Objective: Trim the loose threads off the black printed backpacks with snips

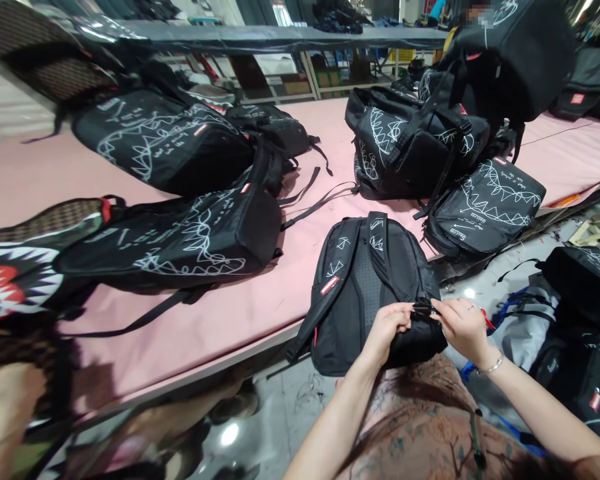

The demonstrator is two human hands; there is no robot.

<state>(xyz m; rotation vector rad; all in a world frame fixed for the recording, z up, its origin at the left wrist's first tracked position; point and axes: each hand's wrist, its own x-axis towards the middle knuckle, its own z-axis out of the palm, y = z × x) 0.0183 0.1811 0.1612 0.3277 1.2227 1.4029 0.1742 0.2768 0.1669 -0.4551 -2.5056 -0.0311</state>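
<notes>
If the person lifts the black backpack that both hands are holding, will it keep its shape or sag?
The backpack would probably sag: its lower end already droops off the table edge. Its straps lie loose, so they would likely dangle. It looks flat, so perhaps light. The left hand and right hand pinch its edge.

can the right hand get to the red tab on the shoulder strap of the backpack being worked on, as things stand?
Probably yes. The red tab lies exposed on the backpack, nothing over it. But the right hand and left hand are both pinching a strap end; it must release first.
</notes>
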